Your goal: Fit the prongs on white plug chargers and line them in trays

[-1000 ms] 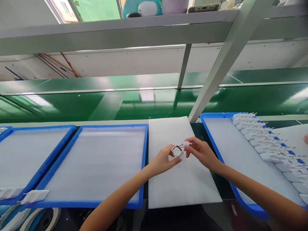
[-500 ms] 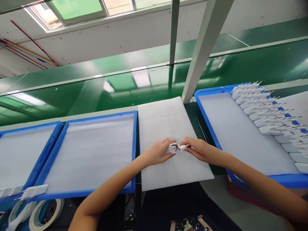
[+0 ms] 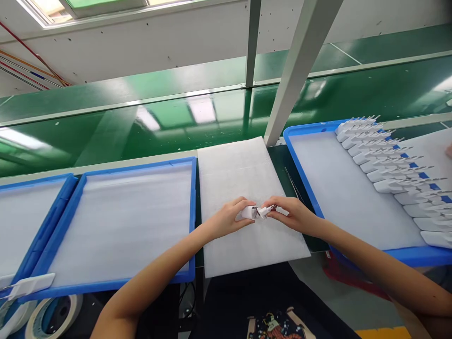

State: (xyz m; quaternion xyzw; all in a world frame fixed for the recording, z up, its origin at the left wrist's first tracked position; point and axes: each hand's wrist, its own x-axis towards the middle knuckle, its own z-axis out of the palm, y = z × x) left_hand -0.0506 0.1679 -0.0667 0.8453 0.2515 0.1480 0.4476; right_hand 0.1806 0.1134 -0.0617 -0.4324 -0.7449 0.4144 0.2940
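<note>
Above a white foam sheet, my left hand is closed around a white hollow plastic housing, its open end facing right. My right hand pinches a small white plug piece with prongs pointing right. Short dark wires run between the two parts, which are close together but apart. Fingers cover some of both pieces.
To the right, a blue tray holds several rows of white pronged plug units. Tweezers lie beside it. At left are blue foam-lined trays, a white unit on a rim, and tape rolls. A metal post rises behind.
The housing has turned so its open end faces more to the right, and the plug piece has tilted, prongs upward. Both hands stay close together. The camera view has shifted slightly.
</note>
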